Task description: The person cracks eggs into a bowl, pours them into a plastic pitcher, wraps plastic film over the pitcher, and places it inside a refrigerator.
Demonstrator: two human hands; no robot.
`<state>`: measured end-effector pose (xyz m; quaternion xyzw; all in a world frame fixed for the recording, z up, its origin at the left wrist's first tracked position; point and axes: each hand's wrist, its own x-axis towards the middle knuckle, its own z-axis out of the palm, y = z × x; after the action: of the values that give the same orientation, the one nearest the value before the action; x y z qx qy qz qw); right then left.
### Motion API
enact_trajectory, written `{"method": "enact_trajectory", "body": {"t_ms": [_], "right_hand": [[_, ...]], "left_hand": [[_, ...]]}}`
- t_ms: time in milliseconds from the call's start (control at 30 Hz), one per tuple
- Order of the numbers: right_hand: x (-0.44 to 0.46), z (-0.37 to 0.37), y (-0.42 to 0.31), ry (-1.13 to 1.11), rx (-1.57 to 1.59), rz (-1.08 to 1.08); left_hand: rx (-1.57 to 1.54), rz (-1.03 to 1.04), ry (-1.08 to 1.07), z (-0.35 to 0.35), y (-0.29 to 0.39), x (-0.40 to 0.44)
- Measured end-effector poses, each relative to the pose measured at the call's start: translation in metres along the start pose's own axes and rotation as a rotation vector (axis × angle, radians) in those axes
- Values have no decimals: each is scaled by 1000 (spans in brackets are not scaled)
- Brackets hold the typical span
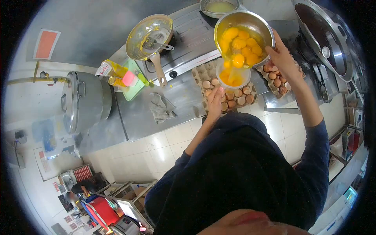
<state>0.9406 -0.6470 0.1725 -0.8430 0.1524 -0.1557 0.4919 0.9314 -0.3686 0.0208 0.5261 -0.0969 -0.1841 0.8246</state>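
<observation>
My right hand [280, 56] grips the rim of a metal bowl [267, 33], tilted to the left and toward me. Several raw egg yolks [246, 44] and clear egg white fill its lower side, and egg runs over the lip. Just below, a translucent plastic container [245, 81] catches the egg; yolk lies inside it. My left hand [215, 101] holds this container by its near left side, fingers closed around the edge. Beneath it sits a cardboard egg tray [199, 73] with several cracked brown eggshells [232, 103].
A second tray of brown eggs [278, 82] stands right. Behind are a gas stove [196, 41], a yolk-smeared pan with whisk [156, 58] and a bowl of liquid [220, 7]. Leftward lie a grey cloth [161, 107], a green cutting board [135, 92] with bottles, and a large pot [88, 98].
</observation>
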Motion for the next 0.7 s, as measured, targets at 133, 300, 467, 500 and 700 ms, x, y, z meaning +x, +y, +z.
{"method": "enact_trajectory", "body": {"t_ms": [133, 300, 467, 500, 700], "right_hand": [[-8, 0, -17, -24, 19, -94], [-8, 4, -12, 33, -133, -248], [-19, 10, -35, -45, -77, -153], [-22, 13, -41, -45, -52, -164], [-43, 25, -68, -71, -82, -182]], "left_hand": [[-53, 10, 44, -3, -8, 0], [2, -74, 26, -2, -1, -5], [-63, -26, 48, -2, -2, -6], [-48, -17, 47, -3, -3, -7], [-79, 0, 56, -12, -11, -8]]}}
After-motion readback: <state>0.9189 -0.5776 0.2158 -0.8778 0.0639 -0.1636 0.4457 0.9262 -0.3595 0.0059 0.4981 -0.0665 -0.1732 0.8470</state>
